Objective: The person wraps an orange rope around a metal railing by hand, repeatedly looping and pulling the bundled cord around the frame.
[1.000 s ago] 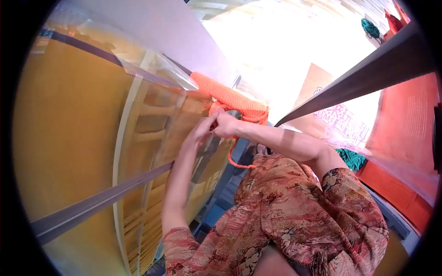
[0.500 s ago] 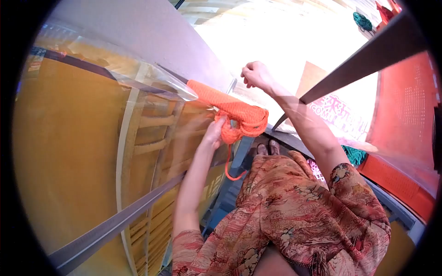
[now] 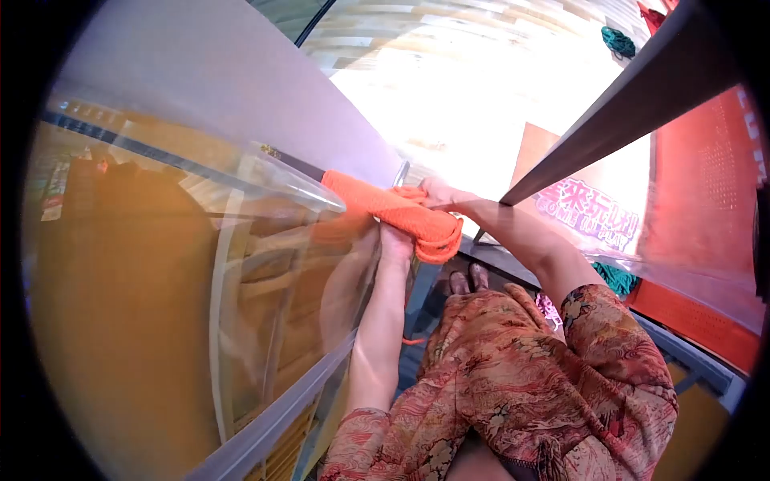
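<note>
A bright orange rope (image 3: 385, 212) is wound in close turns round a dark bar, with looser loops at its near end. My left hand (image 3: 395, 242) is raised against its underside; the wound rope hides most of those fingers. On the far side, my right hand (image 3: 439, 193) is closed at a small bundle of the same orange rope (image 3: 410, 192), its fingertips partly hidden. A short orange tail (image 3: 412, 341) shows low down beside my left forearm.
A clear plastic sheet (image 3: 305, 188) and a pale panel (image 3: 216, 72) flank the bar at left. A dark post (image 3: 609, 104) slants across the right, near a red perforated crate (image 3: 698, 184). Green rope bundles (image 3: 618, 42) and a pink-lettered sign (image 3: 589, 212) lie beyond.
My right hand has come down from above the bar to the rope's far side. My left hand has moved right, under the winding. The hanging loose bundle has left the near side.
</note>
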{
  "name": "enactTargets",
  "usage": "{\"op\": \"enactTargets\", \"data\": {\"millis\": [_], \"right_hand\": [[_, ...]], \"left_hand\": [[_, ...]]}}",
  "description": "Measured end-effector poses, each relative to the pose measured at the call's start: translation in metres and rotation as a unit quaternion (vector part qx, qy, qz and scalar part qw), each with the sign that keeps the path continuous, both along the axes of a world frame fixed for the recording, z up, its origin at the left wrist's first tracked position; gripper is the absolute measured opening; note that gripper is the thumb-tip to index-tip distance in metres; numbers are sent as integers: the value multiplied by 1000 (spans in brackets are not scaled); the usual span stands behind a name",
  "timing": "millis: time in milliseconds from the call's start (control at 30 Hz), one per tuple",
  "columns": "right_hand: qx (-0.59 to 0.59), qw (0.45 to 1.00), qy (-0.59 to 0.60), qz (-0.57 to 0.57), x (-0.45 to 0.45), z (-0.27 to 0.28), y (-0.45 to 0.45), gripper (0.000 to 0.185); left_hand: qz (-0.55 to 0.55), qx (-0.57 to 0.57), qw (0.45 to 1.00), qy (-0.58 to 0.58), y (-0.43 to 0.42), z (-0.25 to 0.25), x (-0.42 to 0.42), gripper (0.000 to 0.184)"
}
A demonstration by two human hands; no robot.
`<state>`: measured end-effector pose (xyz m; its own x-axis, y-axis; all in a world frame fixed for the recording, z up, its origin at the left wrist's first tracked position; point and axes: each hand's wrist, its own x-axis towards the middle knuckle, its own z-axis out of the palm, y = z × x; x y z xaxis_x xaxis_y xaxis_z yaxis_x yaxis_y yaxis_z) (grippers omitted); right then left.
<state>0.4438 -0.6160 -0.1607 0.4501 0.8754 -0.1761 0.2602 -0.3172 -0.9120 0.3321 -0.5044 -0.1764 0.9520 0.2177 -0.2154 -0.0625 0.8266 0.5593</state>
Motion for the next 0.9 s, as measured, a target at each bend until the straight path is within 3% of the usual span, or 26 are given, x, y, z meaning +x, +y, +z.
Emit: {"op": "enactTargets", "data": {"millis": [67,100,133,167,200,267,300,333,367,400,500,567,633,667,700,733,800,867,900], "right_hand": [[156,979,107,-78,-2,22,-10,20],[170,959,171,-149,5,12,-10,20],[181,930,234,-220,15,5,-11,20],[137,916,190,-324,32,-1,-15,22],[175,891,215,-360,39,25,-26,28],[251,861,169,-408,59,56,-41,30],[242,853,188,-422,61,90,-52,22],[248,854,152,-432,68,109,-62,23],[284,844,108,-442,72,130,-74,23],[358,824,75,-434,71,153,-85,24],[417,800,-91,-421,51,230,-127,20],[459,750,-175,-442,39,261,-146,18],[536,737,-169,-376,34,276,-175,23],[559,721,-155,-379,28,282,-184,26],[559,719,-168,-376,23,284,-202,26],[558,720,-178,-373,19,286,-222,25],[637,695,-96,-320,14,295,-252,26],[617,749,-32,-239,16,306,-306,19],[630,746,-28,-213,17,310,-332,17]], "left_hand": [[47,-34,996,69,-11,27,5,28],[47,-38,996,68,-7,20,4,28],[30,-46,986,158,2,6,-4,31],[14,-52,968,244,11,-8,-14,35],[13,-56,969,242,15,-16,-21,35],[-98,147,933,312,22,-31,-40,28],[-144,188,914,328,33,-27,-47,25],[-188,232,891,342,37,-15,-53,22],[-182,350,867,306,21,39,-55,23],[-189,431,827,308,22,46,-56,15],[-173,419,860,233,9,87,-45,13],[-98,558,811,150,-6,122,-17,29],[-13,721,693,19,-38,138,15,61],[-24,724,689,-2,-56,132,34,74],[-39,731,681,-23,-75,123,49,87],[-36,727,686,-23,-94,107,61,87],[-88,762,638,-61,-126,64,77,98],[-135,824,550,-7,-148,25,81,107],[-169,820,547,8,-153,0,80,110]]}}
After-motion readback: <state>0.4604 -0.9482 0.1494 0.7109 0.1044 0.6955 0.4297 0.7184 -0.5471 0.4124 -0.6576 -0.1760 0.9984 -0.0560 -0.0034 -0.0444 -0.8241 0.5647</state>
